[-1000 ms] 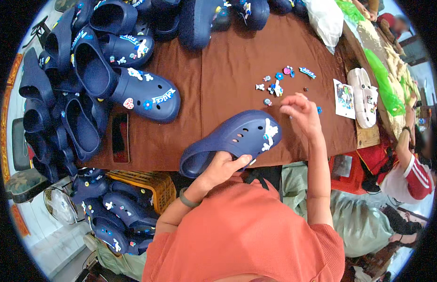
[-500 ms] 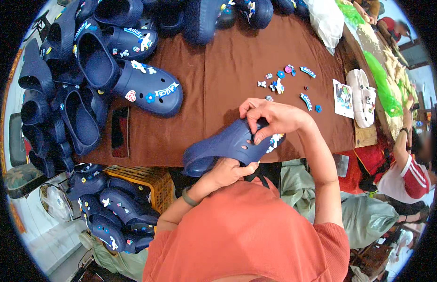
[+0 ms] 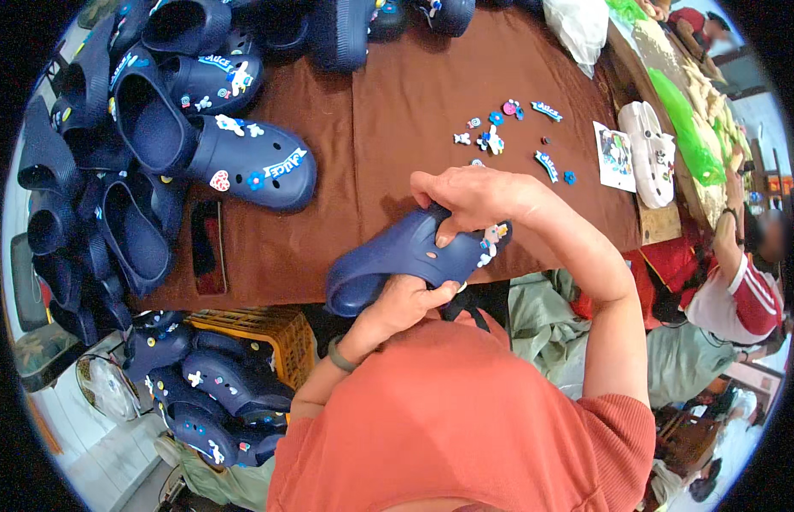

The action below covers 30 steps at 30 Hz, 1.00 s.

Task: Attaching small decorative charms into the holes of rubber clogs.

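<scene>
Over the table's near edge, a navy clog [image 3: 381,249] lies on its side, sole to the left. My left hand [image 3: 405,305] reaches into its opening, fingers hidden inside and thumb on the outer edge. From above, my right hand [image 3: 475,194] grips the upper, with the thumb pressed near the vent holes. Any small piece under those fingers is hidden. A white figure charm [image 3: 492,241] sits on the clog's upper, beside the right wrist. Beyond that hand are loose charms: a white-and-blue figure [image 3: 491,142], a blue flower [image 3: 570,177] and a ribbon-shaped piece [image 3: 547,166].
A decorated navy clog [image 3: 258,155] fronts a pile at the left; a dark phone-like slab [image 3: 208,247] lies nearby. More clogs [image 3: 226,381] stand below beside a yellow crate [image 3: 282,346]. A printed card [image 3: 614,156] and white clog [image 3: 645,162] lie right. Another person [image 3: 728,294] is at far right.
The view has shifted, so the table's things appear further left and higher. My right hand's curled fingers have moved over the clog's far side, and its thumb now presses flatter on the upper.
</scene>
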Each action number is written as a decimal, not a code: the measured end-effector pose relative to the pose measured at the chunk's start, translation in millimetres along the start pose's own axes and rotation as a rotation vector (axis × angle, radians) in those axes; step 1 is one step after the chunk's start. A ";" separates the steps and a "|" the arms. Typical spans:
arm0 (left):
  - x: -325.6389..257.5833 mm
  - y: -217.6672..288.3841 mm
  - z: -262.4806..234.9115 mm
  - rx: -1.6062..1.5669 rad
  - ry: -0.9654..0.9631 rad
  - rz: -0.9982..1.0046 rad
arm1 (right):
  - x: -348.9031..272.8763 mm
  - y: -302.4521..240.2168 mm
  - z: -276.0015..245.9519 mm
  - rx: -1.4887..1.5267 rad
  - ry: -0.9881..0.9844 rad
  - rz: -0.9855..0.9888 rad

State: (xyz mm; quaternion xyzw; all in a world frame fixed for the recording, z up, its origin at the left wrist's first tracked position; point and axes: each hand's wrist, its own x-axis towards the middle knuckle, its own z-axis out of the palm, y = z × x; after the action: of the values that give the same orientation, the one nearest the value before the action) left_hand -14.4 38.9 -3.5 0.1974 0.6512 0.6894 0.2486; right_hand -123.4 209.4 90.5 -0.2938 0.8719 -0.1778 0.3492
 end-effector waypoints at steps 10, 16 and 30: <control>14.7 14.5 -8.8 -0.375 0.069 -0.225 | -21.7 44.7 37.3 0.000 0.895 -0.292; 16.0 13.1 -5.6 -0.453 0.055 -0.192 | -70.9 39.0 99.9 0.007 1.089 0.128; 14.8 10.3 -3.8 -0.351 0.126 -0.172 | -79.4 52.5 88.8 0.034 0.900 -0.070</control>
State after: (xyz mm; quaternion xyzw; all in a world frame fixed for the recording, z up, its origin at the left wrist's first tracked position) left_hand -29.3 44.4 5.7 0.0510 0.5499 0.7794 0.2959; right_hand -34.1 290.8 42.0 -0.2108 0.9233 -0.3141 -0.0663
